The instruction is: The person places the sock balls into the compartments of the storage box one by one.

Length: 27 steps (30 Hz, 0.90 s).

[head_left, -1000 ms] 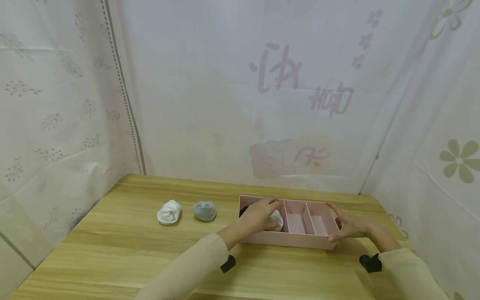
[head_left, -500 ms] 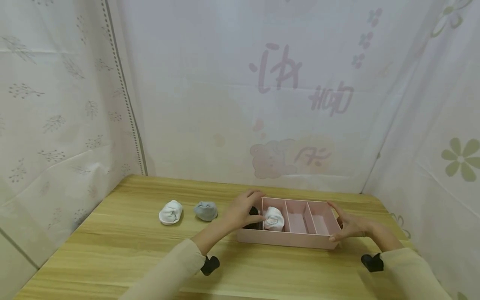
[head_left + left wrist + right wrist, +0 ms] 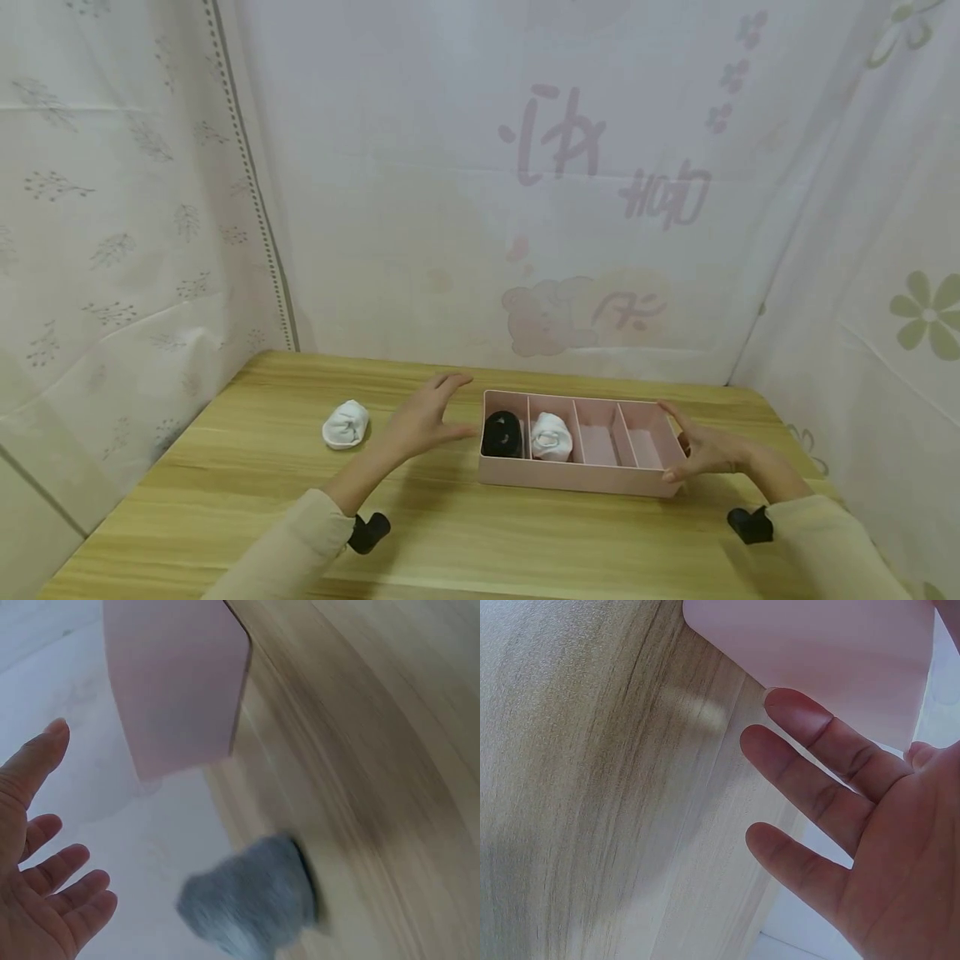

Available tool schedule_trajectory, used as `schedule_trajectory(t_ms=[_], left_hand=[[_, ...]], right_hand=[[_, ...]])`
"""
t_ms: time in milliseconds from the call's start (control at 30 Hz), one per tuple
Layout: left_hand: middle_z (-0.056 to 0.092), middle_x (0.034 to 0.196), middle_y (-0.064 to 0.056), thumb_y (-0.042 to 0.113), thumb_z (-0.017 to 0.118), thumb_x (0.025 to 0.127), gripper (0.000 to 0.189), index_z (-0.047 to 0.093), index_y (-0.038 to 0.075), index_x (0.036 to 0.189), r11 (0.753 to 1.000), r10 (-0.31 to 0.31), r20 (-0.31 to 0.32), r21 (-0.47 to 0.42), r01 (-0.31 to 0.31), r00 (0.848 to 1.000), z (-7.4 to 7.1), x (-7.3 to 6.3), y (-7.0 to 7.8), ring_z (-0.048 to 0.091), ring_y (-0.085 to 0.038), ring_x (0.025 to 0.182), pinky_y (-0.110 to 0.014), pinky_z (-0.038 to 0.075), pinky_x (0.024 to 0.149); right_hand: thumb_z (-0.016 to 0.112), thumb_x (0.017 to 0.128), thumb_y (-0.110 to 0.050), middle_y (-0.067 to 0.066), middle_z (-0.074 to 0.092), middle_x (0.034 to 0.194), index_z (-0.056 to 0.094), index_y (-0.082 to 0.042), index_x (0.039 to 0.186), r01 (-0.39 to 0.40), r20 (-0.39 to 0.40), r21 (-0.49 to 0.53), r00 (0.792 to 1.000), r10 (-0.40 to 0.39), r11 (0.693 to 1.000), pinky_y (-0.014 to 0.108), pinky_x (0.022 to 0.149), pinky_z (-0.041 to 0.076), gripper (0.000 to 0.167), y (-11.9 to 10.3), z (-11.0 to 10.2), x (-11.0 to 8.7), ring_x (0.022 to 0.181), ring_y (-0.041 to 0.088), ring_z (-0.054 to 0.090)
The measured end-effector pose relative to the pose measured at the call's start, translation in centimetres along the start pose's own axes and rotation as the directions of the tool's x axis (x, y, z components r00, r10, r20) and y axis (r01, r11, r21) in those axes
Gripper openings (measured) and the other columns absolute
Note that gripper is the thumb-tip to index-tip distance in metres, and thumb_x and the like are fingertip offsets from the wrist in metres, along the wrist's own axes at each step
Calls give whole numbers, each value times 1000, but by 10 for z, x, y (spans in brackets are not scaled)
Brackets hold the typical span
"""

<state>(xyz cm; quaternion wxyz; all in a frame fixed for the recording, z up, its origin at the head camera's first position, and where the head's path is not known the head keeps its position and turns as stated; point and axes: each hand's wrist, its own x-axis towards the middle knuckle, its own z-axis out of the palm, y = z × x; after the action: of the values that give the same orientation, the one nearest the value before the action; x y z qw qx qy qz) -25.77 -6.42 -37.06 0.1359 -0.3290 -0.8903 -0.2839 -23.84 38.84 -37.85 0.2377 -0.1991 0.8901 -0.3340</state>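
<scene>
My left hand is in the air left of the pink divided box, its thumb and fingers spread and holding nothing. A grey rolled-up sock lies on the table near it in the left wrist view; in the head view the hand hides it. My right hand holds the box's right end between thumb and forefinger, its other fingers extended in the right wrist view. A black rolled-up sock sits in the leftmost compartment, a white one in the compartment beside it. The two right compartments hold nothing.
Another white rolled-up sock lies on the wooden table, left of my left hand. Patterned cloth hangs behind the table and on both sides.
My left hand has moved left out of the box, away from the white sock in the second compartment, to over the grey sock. My right hand has stayed at the box's right end.
</scene>
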Motion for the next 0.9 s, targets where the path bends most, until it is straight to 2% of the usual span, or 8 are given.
schedule_trajectory(t_ms=[200, 400, 567, 900], left_hand=[[52, 128, -20, 29, 81, 72, 73, 48, 4, 132, 995, -83, 30, 53, 81, 996, -7, -11, -17, 53, -36, 114, -49, 48, 88], [51, 129, -21, 27, 83, 70, 75, 48, 4, 132, 981, -164, 43, 112, 159, 986, -5, -20, -32, 49, -39, 117, -52, 47, 89], [50, 128, -22, 25, 84, 68, 75, 49, 3, 130, 974, -181, 38, 142, 174, 983, -1, -25, -41, 48, -40, 118, -53, 46, 90], [51, 126, -21, 24, 85, 67, 74, 50, 3, 128, 954, -238, 87, 209, 216, 967, 8, -28, -52, 51, -40, 113, -52, 48, 85]], right_hand=[[76, 78, -26, 16, 58, 96, -19, 3, 144, 0, 2, 8, 1000, 0, 1000, 32, 71, 45, 119, 0, 0, 0, 87, 22, 53], [76, 78, -26, 19, 57, 98, -19, 3, 143, -1, 7, 26, 1000, 1, 1000, 32, 72, 46, 119, 1, 0, 0, 88, 22, 53], [76, 78, -26, 19, 56, 98, -20, 3, 143, 0, 10, 33, 1000, 0, 999, 35, 72, 45, 119, 2, 1, 0, 87, 22, 52], [75, 78, -25, 18, 56, 96, -20, 4, 143, 15, 13, 37, 1000, -15, 999, 33, 71, 45, 118, 3, 1, 0, 86, 22, 52]])
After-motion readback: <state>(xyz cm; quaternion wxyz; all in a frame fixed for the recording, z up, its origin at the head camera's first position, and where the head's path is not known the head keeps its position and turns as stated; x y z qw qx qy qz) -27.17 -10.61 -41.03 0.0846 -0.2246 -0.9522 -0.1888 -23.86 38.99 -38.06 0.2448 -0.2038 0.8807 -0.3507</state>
